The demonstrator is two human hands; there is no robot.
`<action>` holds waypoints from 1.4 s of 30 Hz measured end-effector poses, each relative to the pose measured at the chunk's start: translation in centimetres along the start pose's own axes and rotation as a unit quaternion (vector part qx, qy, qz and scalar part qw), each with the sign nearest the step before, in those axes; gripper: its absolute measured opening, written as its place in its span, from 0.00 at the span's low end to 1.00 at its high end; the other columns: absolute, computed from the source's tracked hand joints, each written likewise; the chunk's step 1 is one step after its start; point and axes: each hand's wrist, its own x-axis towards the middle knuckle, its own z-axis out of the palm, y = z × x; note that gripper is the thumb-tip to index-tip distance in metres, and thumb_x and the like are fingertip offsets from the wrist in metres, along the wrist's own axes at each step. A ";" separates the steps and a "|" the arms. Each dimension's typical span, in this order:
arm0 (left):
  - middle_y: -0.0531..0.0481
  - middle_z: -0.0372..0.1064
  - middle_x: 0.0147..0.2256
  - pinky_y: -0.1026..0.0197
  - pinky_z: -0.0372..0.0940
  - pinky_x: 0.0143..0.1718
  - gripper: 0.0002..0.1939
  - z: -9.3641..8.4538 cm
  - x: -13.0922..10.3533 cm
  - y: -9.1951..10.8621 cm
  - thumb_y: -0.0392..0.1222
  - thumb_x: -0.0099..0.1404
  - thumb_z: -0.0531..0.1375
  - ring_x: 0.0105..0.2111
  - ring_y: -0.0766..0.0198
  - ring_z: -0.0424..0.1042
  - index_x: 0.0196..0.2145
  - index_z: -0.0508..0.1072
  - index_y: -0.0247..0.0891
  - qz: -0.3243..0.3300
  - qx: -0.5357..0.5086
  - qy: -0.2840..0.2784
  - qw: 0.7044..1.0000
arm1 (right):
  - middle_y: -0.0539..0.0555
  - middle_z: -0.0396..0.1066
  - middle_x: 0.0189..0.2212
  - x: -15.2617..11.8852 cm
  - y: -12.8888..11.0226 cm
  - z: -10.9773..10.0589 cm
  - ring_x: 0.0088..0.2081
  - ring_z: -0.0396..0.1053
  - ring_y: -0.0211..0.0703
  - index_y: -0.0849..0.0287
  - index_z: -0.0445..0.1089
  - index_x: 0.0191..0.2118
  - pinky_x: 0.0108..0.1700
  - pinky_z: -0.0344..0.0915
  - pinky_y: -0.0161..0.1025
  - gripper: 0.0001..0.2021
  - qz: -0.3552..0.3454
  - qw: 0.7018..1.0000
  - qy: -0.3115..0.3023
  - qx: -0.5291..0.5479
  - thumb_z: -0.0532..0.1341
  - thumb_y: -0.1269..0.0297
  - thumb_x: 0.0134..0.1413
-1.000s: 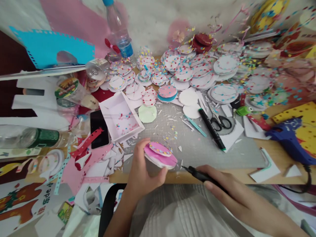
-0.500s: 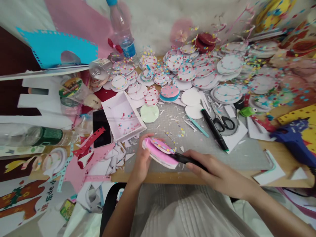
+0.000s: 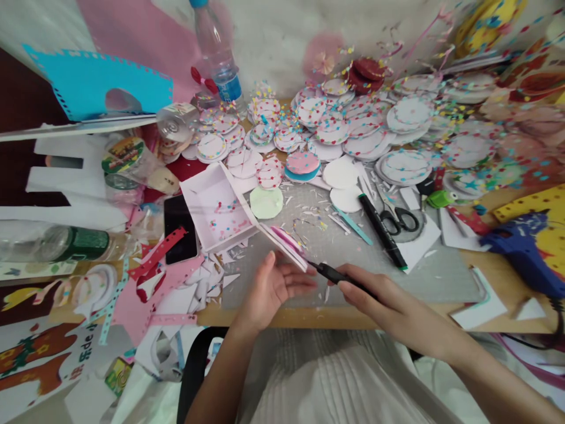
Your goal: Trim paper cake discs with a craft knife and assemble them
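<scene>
My right hand [image 3: 375, 297] is closed around the black handle of a slim tool [image 3: 338, 277] whose exact kind I cannot make out. Its thin tip meets the right end of a pink and white foam disc [image 3: 285, 244], which is tilted nearly edge-on above the mat. Palm up, my left hand [image 3: 276, 288] lies open just under the disc, fingers stretched out. Whether those fingers touch the disc's lower edge, I cannot tell. A white box [image 3: 214, 215] with small coloured confetti inside stands beside the disc's upper left end.
Many dotted paper discs [image 3: 335, 126] are piled along the back. A black marker [image 3: 382, 232], scissors [image 3: 397, 218] and a teal strip [image 3: 353, 225] lie on the grey mat [image 3: 304, 200]. At the left is a phone [image 3: 180, 229]; a blue glue gun [image 3: 525, 250] lies right.
My left hand has let go of the pink disc and opened beneath it. The disc has turned from showing its pink face to nearly edge-on. My right hand keeps its hold on the tool.
</scene>
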 end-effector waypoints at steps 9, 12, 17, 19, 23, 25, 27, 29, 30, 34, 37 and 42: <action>0.57 0.56 0.19 0.62 0.56 0.24 0.21 -0.7 -3.3 1.9 0.58 0.59 0.62 0.21 0.66 0.60 0.22 0.63 0.40 0.217 0.581 0.219 0.753 | 0.52 0.77 0.36 0.1 0.3 0.3 0.37 0.75 0.44 0.54 0.68 0.47 0.40 0.68 0.38 0.15 -0.015 0.999 -0.038 -0.019 0.48 0.54 0.68; 0.49 0.64 0.35 0.56 0.66 0.39 0.24 -1.4 -3.1 3.1 0.55 0.51 0.69 0.38 0.56 0.69 0.38 0.65 0.40 0.396 0.583 0.231 0.671 | 0.53 0.77 0.37 0.2 0.5 0.4 0.38 0.75 0.45 0.55 0.67 0.46 0.38 0.68 0.38 0.15 -0.011 0.999 -0.030 -0.023 0.48 0.54 0.68; 0.35 0.57 0.59 0.40 0.56 0.61 0.45 -1.7 -1.3 3.6 0.53 0.52 0.70 0.61 0.44 0.56 0.61 0.53 0.40 0.427 0.636 0.121 0.631 | 0.53 0.77 0.38 0.1 0.5 0.6 0.39 0.75 0.45 0.54 0.67 0.45 0.35 0.68 0.36 0.15 -0.020 1.000 -0.012 -0.018 0.48 0.53 0.68; 0.37 0.62 0.55 0.42 0.58 0.60 0.38 -1.2 -1.0 3.2 0.47 0.56 0.68 0.59 0.46 0.61 0.59 0.57 0.39 0.436 0.624 0.118 0.638 | 0.53 0.77 0.37 -0.1 0.2 0.5 0.39 0.75 0.44 0.54 0.67 0.44 0.34 0.68 0.36 0.15 -0.022 1.000 -0.006 -0.005 0.48 0.53 0.68; 0.40 0.65 0.50 0.45 0.63 0.55 0.30 0.3 -1.6 2.2 0.39 0.56 0.65 0.53 0.50 0.66 0.55 0.61 0.39 0.468 0.565 0.128 0.667 | 0.51 0.75 0.32 -0.7 -0.8 0.1 0.37 0.74 0.44 0.54 0.68 0.43 0.34 0.68 0.36 0.15 -0.018 1.000 -0.014 0.021 0.48 0.52 0.68; 0.37 0.62 0.53 0.42 0.61 0.57 0.34 0.8 -1.8 1.6 0.43 0.54 0.67 0.56 0.47 0.64 0.56 0.59 0.38 0.459 0.562 0.122 0.677 | 0.50 0.74 0.30 -0.9 -1.0 0.2 0.36 0.74 0.44 0.54 0.68 0.43 0.34 0.68 0.36 0.15 -0.019 0.999 -0.020 0.034 0.49 0.53 0.68; 0.33 0.56 0.58 0.39 0.57 0.59 0.42 0.9 -1.6 1.1 0.50 0.53 0.69 0.60 0.42 0.58 0.59 0.55 0.37 0.439 0.571 0.126 0.683 | 0.49 0.73 0.29 -0.8 -0.9 0.6 0.37 0.74 0.45 0.53 0.69 0.44 0.34 0.68 0.36 0.15 -0.019 0.998 -0.016 0.049 0.49 0.53 0.67; 0.31 0.51 0.61 0.37 0.56 0.59 0.47 0.7 -1.1 0.6 0.56 0.52 0.69 0.63 0.40 0.53 0.61 0.51 0.38 0.429 0.574 0.148 0.682 | 0.49 0.73 0.28 -0.7 -0.7 0.9 0.38 0.73 0.45 0.53 0.69 0.45 0.34 0.68 0.36 0.15 -0.009 0.998 -0.009 0.059 0.49 0.53 0.68; 0.31 0.51 0.61 0.37 0.56 0.59 0.46 0.5 -0.8 0.5 0.56 0.53 0.69 0.63 0.41 0.53 0.61 0.51 0.39 0.429 0.575 0.158 0.679 | 0.49 0.72 0.27 -0.6 -0.5 1.0 0.38 0.73 0.45 0.53 0.68 0.45 0.35 0.68 0.36 0.15 -0.003 0.998 -0.005 0.060 0.49 0.52 0.68; 0.36 0.59 0.56 0.41 0.57 0.59 0.39 0.0 0.1 0.8 0.54 0.57 0.67 0.59 0.46 0.60 0.59 0.56 0.41 0.447 0.568 0.172 0.669 | 0.49 0.73 0.29 -0.7 -0.4 0.9 0.36 0.73 0.44 0.53 0.67 0.44 0.33 0.68 0.36 0.16 0.021 0.999 0.008 0.047 0.49 0.51 0.67; 0.37 0.61 0.54 0.43 0.58 0.59 0.36 0.1 0.0 1.3 0.51 0.58 0.67 0.57 0.48 0.61 0.58 0.58 0.39 0.462 0.557 0.161 0.671 | 0.49 0.75 0.31 -1.2 -0.7 0.5 0.34 0.73 0.43 0.53 0.67 0.40 0.33 0.67 0.35 0.16 0.035 0.998 0.004 0.045 0.48 0.50 0.67; 0.35 0.56 0.57 0.40 0.55 0.60 0.35 -0.2 -0.5 0.8 0.45 0.60 0.63 0.60 0.46 0.57 0.61 0.54 0.38 0.438 0.554 0.117 0.698 | 0.49 0.72 0.25 -1.8 -0.5 0.8 0.29 0.72 0.42 0.53 0.67 0.39 0.33 0.68 0.36 0.19 0.062 0.997 -0.028 0.040 0.46 0.47 0.67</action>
